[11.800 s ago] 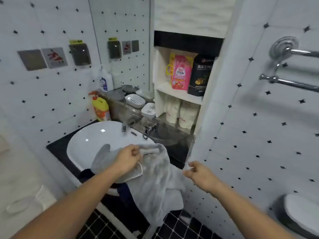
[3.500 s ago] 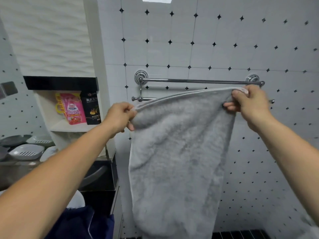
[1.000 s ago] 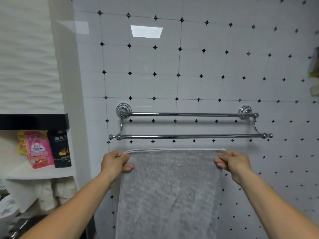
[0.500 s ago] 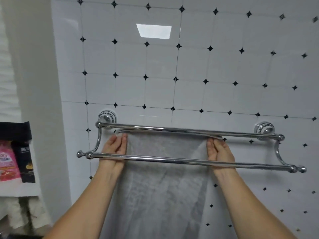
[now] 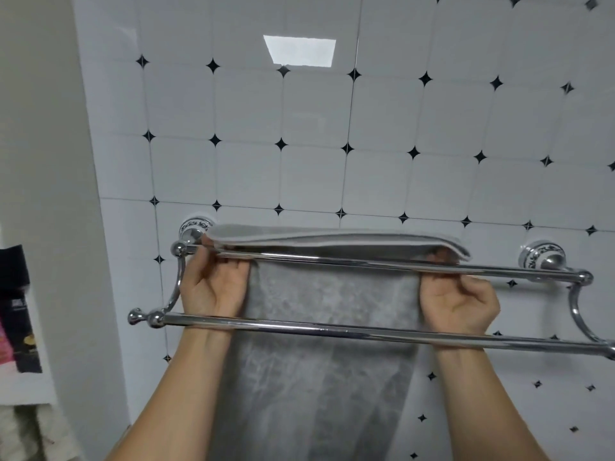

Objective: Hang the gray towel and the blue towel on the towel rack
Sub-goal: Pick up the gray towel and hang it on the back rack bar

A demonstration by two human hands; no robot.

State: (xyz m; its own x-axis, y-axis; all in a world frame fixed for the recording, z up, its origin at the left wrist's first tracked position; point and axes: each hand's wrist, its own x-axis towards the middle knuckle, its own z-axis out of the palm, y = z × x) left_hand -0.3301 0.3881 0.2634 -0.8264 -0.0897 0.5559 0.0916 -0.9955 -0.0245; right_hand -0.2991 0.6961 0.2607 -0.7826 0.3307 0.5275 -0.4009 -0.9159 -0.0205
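A chrome double-bar towel rack (image 5: 499, 270) is fixed to the tiled wall. The gray towel (image 5: 326, 327) hangs down between its two bars, and its top edge folds over the upper, rear bar. My left hand (image 5: 214, 287) grips the towel's left top corner and my right hand (image 5: 457, 302) grips the right top corner. Both hands reach up from below, behind the front bar (image 5: 332, 329). The blue towel is out of view.
The white wall with black diamond tiles (image 5: 316, 134) stands right behind the rack. At the far left edge a shelf niche holds a black package (image 5: 16, 311) and a pink package. A plain wall column (image 5: 50, 194) stands left of the rack.
Both hands have risen between the bars, and the towel's top edge now lies folded over the rear bar. The view has moved closer to the rack.
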